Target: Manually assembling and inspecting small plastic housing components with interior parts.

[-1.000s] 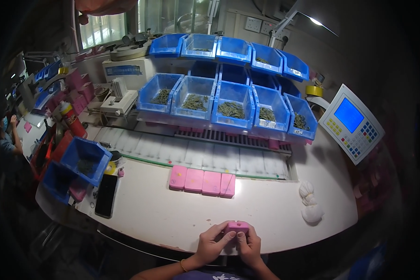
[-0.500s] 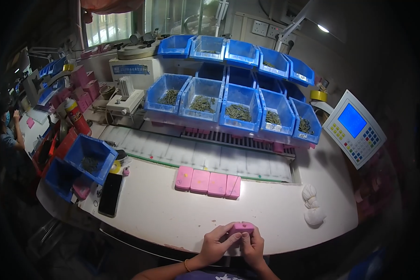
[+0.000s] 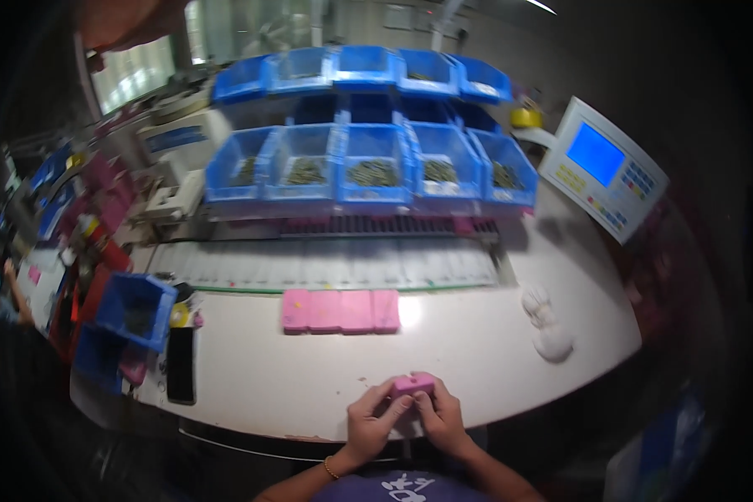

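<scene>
Both my hands hold one small pink block (image 3: 413, 385) just above the front edge of the white worktable (image 3: 259, 376). My left hand (image 3: 375, 421) grips its left side with the fingers curled around it. My right hand (image 3: 443, 417) grips the right side, thumb pressed on the block. A row of several flat pink blocks (image 3: 340, 310) lies side by side on the table a little beyond my hands.
Two tiers of blue bins (image 3: 368, 163) with small dark parts stand behind a ribbed white conveyor strip (image 3: 335, 263). A control panel with a blue screen (image 3: 602, 167) sits right. White crumpled gloves (image 3: 546, 325) lie right. A black phone (image 3: 180, 364) and blue bins (image 3: 134, 311) are left.
The view has shifted a little. My hands stay together on the pink block near the table's front edge, with the fingers working around it.
</scene>
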Demonstrator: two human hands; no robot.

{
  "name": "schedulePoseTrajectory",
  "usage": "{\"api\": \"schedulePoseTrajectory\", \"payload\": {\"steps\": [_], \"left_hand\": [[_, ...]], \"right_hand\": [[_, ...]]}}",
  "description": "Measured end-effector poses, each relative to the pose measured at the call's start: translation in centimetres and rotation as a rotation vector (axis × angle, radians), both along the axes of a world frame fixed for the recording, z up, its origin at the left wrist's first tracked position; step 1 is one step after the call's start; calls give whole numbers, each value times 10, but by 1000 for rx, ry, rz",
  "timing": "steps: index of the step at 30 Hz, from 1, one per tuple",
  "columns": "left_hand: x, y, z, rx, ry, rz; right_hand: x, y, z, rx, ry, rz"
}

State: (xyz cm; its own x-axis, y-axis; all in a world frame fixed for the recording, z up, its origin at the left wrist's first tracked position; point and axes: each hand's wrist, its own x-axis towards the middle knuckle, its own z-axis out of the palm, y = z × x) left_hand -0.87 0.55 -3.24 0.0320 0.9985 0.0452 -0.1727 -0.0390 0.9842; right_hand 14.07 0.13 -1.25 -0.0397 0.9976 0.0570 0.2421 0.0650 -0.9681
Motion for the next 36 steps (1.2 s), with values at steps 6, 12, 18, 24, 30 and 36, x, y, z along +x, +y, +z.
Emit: {"api": "schedulePoseTrajectory", "payload": {"steps": [6, 12, 18, 24, 30, 36], "left_hand": [[-2, 3, 8, 1, -4, -1], [4, 0, 12, 24, 19, -6], [0, 3, -5, 190, 265, 89], [4, 0, 0, 123, 261, 103], [9, 1, 8, 159, 241, 93], [5, 0, 3, 111, 188, 86]], "right_hand": [[1, 6, -4, -24, 150, 64], [9, 2, -2, -12, 211, 76], [5, 3, -11, 93, 261, 54], [10, 2, -11, 106, 248, 67], [11, 3, -14, 151, 245, 83], [11, 3, -13, 193, 183, 82]]}}
